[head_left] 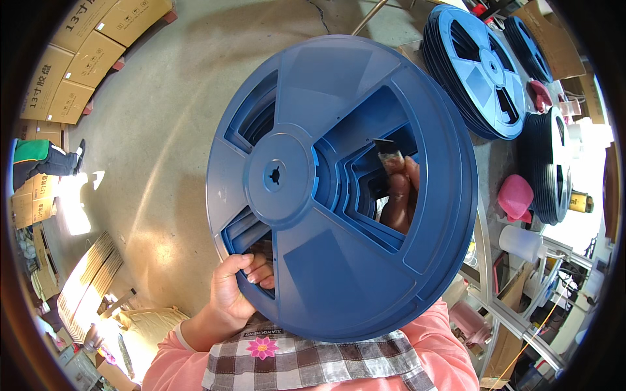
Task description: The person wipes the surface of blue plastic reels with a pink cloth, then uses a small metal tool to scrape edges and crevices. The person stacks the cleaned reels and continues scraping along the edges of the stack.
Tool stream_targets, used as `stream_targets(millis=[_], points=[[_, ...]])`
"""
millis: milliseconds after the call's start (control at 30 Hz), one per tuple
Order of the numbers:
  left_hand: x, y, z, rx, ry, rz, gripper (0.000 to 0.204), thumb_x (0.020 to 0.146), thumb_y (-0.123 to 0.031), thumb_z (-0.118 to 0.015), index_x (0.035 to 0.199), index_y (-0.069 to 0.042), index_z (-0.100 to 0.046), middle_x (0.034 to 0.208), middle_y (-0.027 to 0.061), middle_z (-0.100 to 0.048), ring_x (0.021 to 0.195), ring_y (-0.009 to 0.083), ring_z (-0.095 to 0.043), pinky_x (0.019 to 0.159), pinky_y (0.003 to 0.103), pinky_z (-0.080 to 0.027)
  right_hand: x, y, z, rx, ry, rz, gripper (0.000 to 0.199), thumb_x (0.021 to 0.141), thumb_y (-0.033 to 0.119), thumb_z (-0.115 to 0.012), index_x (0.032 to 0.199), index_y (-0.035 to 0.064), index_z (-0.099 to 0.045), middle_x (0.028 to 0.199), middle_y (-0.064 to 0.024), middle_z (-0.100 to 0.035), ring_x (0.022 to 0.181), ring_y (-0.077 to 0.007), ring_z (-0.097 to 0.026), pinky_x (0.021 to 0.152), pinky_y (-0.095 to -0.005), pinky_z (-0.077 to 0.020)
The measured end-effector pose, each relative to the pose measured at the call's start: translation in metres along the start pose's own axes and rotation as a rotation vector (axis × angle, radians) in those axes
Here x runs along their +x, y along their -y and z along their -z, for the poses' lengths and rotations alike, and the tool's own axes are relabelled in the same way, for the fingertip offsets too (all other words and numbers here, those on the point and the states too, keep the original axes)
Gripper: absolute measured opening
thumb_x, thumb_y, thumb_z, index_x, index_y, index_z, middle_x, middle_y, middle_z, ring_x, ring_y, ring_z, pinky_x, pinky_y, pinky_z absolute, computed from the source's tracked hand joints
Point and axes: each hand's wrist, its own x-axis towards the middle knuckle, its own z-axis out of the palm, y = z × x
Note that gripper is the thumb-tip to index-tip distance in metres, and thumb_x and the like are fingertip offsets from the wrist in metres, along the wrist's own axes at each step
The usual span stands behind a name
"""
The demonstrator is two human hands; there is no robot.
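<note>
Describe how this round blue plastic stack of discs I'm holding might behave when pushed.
The round blue plastic stack of discs is probably stiff: its broad front looks flat. On edge, it would likely roll, given its circular rim. It might also slip apart, since several nested edges show inside.

Txt [40, 88] on ctns [96, 57] & apron label [263, 333]

Left hand [235, 283] grips the blue reels [326, 254] at a lower-left cutout [251, 233], right hand [399, 197] pinching a dark-tipped tool [390, 158] inside another opening [365, 130]!
</note>
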Motion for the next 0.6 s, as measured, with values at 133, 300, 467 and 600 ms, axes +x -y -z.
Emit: stream_targets(millis=[133,300,467,600], points=[[0.0003,-0.0003,0.0016,0.005,0.008,0.007,0.020,0.086,-0.013,-0.057,0.072,-0.012,-0.043,0.064,-0.0014,-0.041,0.061,0.0117,-0.041,0.066,0.030,-0.037,0.0010,0.0007,-0.0010,0.007,0.003,0.007,0.024,0.090,0.002,-0.066,0.114,0.0054,-0.069,0.089,-0.0112,-0.071,0.077,-0.0173,-0.069,0.064,-0.0253,-0.0552],[0.0001,-0.0007,0.0006,0.016,0.008,0.008,0.021,0.086,-0.014,-0.057,0.070,-0.012,-0.043,0.063,-0.0013,-0.040,0.061,0.0119,-0.040,0.066,0.030,-0.036,0.0003,0.0010,-0.0016,0.010,0.001,0.016,0.025,0.090,0.002,-0.066,0.114,0.0057,-0.069,0.089,-0.0112,-0.071,0.077,-0.0175,-0.069,0.064,-0.0257,-0.0555],[-0.0001,-0.0010,0.0008,0.019,0.008,0.017,0.022,0.085,-0.014,-0.057,0.069,-0.012,-0.042,0.062,-0.0013,-0.039,0.061,0.0121,-0.040,0.066,0.030,-0.036,0.0005,0.0010,-0.0033,0.018,0.002,0.022,0.025,0.090,0.003,-0.066,0.114,0.0059,-0.070,0.090,-0.0113,-0.071,0.078,-0.0176,-0.069,0.065,-0.0260,-0.0559],[-0.0001,-0.0013,0.0039,-0.002,-0.009,0.029,0.022,0.084,-0.013,-0.057,0.069,-0.012,-0.041,0.062,-0.0014,-0.038,0.061,0.0122,-0.039,0.065,0.030,-0.035,0.0002,0.0017,-0.0044,0.024,-0.002,0.026,0.026,0.089,0.003,-0.066,0.115,0.0061,-0.070,0.090,-0.0113,-0.071,0.078,-0.0177,-0.070,0.066,-0.0263,-0.0561]])
